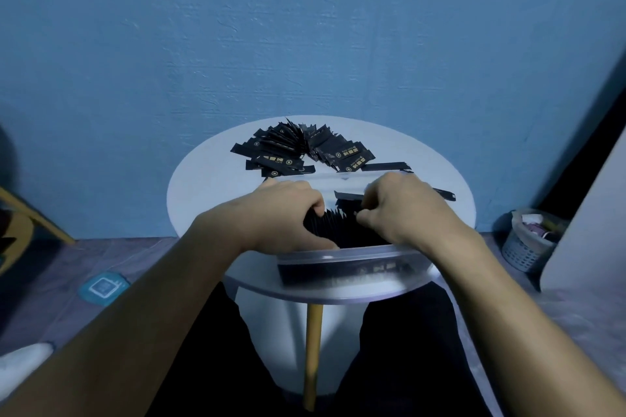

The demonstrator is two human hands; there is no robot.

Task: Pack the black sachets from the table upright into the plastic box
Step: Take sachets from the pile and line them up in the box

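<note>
Now left hand (288, 210), right hand (403, 210) grip upright sachets (338, 225).

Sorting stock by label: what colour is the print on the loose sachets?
Gold, on the black sachets; head view.

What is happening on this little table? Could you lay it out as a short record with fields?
Setting: round white table against a blue wall
Container: clear plastic box at the table's near edge
Inside: packed sachets, upright in a row
Hands: left hand grips the row's left end; right hand pinches a held sachet above the row
Not yet packed: loose sachets heaped behind the box
Nearby: basket on the floor, right
</note>
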